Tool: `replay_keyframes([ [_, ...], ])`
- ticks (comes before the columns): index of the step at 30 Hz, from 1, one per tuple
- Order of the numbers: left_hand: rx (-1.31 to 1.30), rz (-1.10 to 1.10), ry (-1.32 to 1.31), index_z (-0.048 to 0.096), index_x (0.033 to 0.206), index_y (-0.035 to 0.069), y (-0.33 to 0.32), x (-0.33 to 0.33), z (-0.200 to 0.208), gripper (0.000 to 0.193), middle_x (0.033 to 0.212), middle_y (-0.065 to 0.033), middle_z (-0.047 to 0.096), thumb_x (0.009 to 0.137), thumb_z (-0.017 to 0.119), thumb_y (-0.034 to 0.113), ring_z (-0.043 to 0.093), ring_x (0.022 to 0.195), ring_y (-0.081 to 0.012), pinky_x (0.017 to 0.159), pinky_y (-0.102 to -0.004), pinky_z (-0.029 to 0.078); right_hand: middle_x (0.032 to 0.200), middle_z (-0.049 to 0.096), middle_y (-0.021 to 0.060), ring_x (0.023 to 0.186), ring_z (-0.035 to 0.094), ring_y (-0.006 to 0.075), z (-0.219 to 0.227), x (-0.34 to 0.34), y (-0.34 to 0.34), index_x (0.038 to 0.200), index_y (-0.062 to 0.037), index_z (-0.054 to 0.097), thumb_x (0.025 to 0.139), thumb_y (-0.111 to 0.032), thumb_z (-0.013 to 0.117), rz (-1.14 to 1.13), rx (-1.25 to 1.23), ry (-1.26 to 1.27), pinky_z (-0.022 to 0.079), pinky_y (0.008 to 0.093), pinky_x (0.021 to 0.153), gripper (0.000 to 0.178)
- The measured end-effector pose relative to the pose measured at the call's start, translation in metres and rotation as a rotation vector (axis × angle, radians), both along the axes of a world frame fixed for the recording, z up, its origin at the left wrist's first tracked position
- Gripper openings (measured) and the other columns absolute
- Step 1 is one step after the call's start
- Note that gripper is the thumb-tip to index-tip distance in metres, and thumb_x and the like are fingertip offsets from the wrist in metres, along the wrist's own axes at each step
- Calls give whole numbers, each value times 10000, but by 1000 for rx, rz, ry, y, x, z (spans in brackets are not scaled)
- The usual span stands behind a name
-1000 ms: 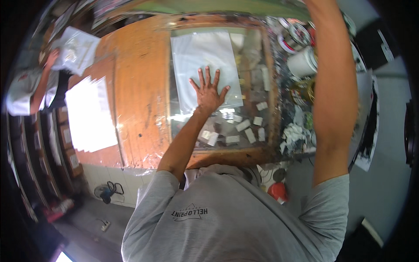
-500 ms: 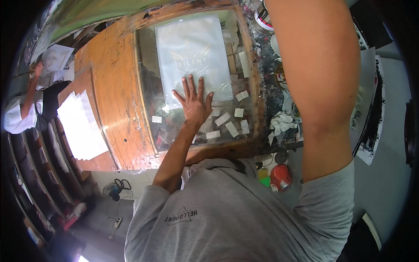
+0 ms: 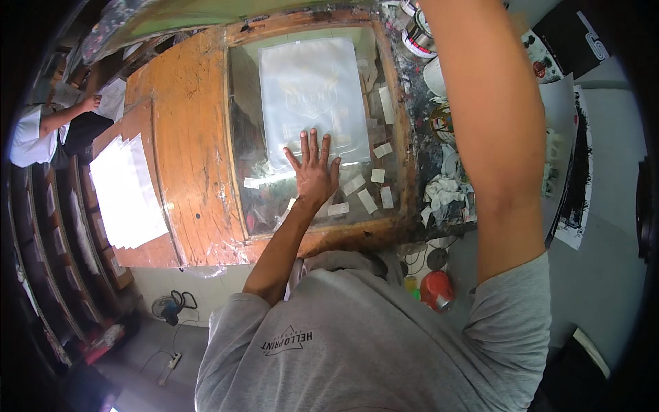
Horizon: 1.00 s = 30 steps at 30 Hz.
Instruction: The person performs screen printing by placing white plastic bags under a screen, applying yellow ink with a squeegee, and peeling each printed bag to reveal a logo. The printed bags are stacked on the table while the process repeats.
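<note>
A frosted plastic bag (image 3: 312,69) with a faint printed emblem lies flat on a glass pane (image 3: 250,213) set in a wooden tabletop. My left hand (image 3: 316,175) rests open across the bag's near end, fingers spread and pointing away from me. My right arm stretches up past the upper edge of the view, so the right hand is out of sight. Small pale tape pieces (image 3: 354,185) are stuck on the glass around the bag's near end and right side.
A stack of white sheets (image 3: 130,192) lies on the wooden board at left. Paint cans (image 3: 417,41) and a crumpled rag (image 3: 445,192) crowd the stained right side. A green-meshed screen (image 3: 171,20) spans the far edge. Another person (image 3: 38,134) works at far left.
My view has shifted slightly, while my left hand stays spread on the bag's near end. The other person's arm and paper at far left have moved.
</note>
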<state>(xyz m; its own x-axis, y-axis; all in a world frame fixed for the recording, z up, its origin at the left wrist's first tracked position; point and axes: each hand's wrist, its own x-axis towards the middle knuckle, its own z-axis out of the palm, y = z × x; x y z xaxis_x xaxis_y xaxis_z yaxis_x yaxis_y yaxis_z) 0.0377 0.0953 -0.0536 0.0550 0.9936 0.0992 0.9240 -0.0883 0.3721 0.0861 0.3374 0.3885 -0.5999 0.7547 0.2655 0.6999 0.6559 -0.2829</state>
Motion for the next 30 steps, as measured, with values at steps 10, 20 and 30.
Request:
replay_keyframes([
  [10, 198, 155, -965, 385, 1570, 2, -24, -28, 143, 628, 1623, -222, 395, 1036, 622, 231, 382, 1506, -332, 1249, -519, 221, 971, 646, 156, 963, 614, 334, -127, 16, -96, 1163, -38, 676, 993, -430, 600, 0, 364, 197, 430, 470, 876, 433],
  [20, -455, 983, -2182, 426, 1325, 75, -84, -44, 78, 505, 1381, -198, 380, 997, 670, 373, 428, 1343, -390, 1121, -649, 409, 1140, 654, 170, 1127, 573, 352, -330, 51, -76, 1299, -50, 613, 888, -54, 713, 25, -175, 27, 400, 482, 960, 423],
  [30, -421, 1216, -2139, 579, 1092, 136, -77, -36, 85, 247, 1049, -31, 574, 962, 735, 276, 579, 1058, -235, 923, -490, 500, 1139, 723, 82, 1100, 631, 318, -400, -21, 118, 1286, -137, 638, 909, -47, 640, -47, 222, -15, 438, 513, 935, 387],
])
